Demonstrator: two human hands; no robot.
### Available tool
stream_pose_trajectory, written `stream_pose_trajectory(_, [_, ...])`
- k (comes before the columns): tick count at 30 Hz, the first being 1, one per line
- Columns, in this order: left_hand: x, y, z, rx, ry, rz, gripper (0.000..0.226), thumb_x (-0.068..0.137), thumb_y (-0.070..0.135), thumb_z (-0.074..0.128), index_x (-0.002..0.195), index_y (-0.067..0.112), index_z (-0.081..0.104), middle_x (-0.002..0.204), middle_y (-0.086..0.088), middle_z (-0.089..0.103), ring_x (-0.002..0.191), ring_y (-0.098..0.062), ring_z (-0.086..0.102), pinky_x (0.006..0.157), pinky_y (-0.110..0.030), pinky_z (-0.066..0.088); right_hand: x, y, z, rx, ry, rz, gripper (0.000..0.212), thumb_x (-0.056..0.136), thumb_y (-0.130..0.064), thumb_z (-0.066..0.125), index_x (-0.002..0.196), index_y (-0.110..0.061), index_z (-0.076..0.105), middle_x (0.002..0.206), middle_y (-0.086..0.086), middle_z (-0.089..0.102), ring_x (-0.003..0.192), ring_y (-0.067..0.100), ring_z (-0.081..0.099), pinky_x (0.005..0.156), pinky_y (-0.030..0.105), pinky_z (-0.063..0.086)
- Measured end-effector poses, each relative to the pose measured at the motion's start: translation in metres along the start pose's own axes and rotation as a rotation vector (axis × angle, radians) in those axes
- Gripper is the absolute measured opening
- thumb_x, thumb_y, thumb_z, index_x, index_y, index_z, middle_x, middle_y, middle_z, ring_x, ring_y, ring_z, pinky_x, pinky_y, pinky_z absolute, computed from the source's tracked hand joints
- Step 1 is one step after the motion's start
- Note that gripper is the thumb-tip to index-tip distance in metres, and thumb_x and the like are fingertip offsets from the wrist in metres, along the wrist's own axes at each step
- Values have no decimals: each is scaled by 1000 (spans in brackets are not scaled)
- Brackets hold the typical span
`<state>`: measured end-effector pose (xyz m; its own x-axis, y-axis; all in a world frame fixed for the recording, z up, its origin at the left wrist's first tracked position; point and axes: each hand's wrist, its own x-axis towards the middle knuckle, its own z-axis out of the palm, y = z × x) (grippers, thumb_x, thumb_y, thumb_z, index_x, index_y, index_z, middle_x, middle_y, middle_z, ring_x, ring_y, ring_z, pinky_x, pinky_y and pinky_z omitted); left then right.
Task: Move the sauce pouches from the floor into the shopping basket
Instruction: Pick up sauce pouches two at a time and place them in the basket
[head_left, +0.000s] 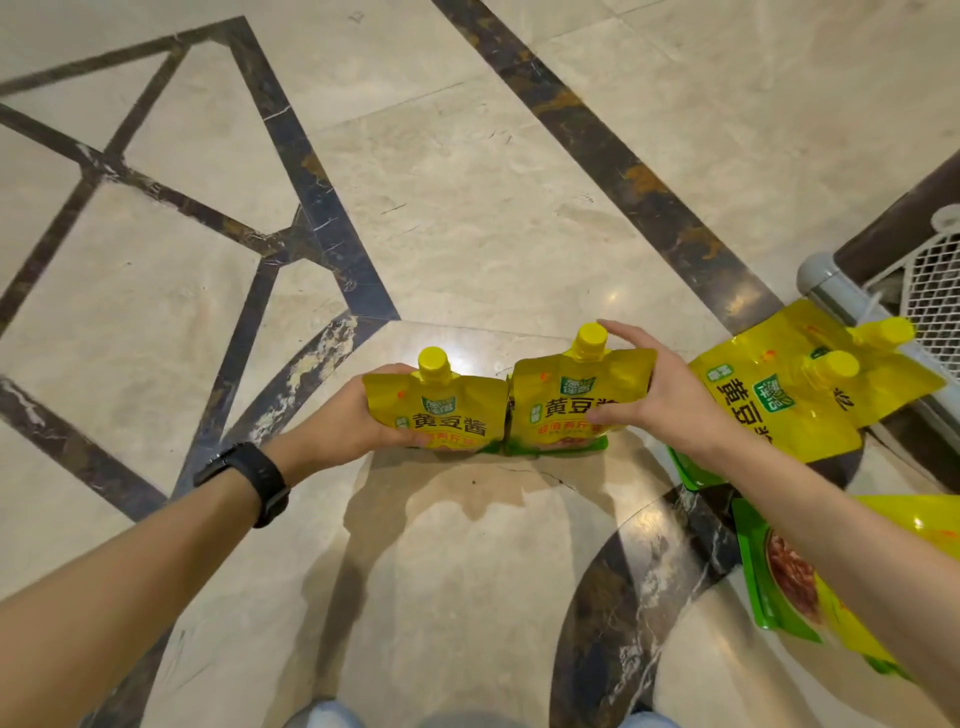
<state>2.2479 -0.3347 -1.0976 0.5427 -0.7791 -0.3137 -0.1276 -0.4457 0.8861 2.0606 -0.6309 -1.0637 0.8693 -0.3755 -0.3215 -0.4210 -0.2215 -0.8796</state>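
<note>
Pouches fill both hands here. The left hand (358, 415) grips the left pouch (441, 410) by its outer side, thumb on the front near the bottom, fingers curled behind. The right hand (660, 395) holds the right pouch (558, 400), thumb pressed on the front and fingers spread wide over the top corner, by the yellow cap. The two pouches stand upright between the hands, edges touching. I cannot tell if they sit on the floor (467, 218) or hang just above it.

On the outer side of the right hand, two more pouches (769, 405) lie flat, one on top of the other, their caps over the grey edge of the basket (831, 283). They lie between that hand and the basket. Only a corner of the basket shows, with white mesh walls. Under the right forearm lies another pouch (779, 566), partly hidden by the arm. A black watch (249, 480) sits on the left wrist. Dark stripes (623, 171) cross the pale floor beyond the hands.
</note>
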Motion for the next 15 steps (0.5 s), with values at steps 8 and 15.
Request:
stream_pose_trajectory(8, [3,-9,4,-54,8,-5,64,73,1,86,129,5,56,123,-11,71,112,-28,69,98,-50,55,21,11,-2,-134,-96,162,50,59,-7,93,103,-14,71,95,-1,78,90,15,73,89,41,57])
stream_pose_trajectory(15, [5,9,-6,-27,22,-44,57,72,21,85,123,31,63,120,10,73,109,-9,70,96,-34,57,24,15,0,-123,-74,198,57,58,-15,95,108,-16,68,96,-3,77,92,15,73,88,39,57])
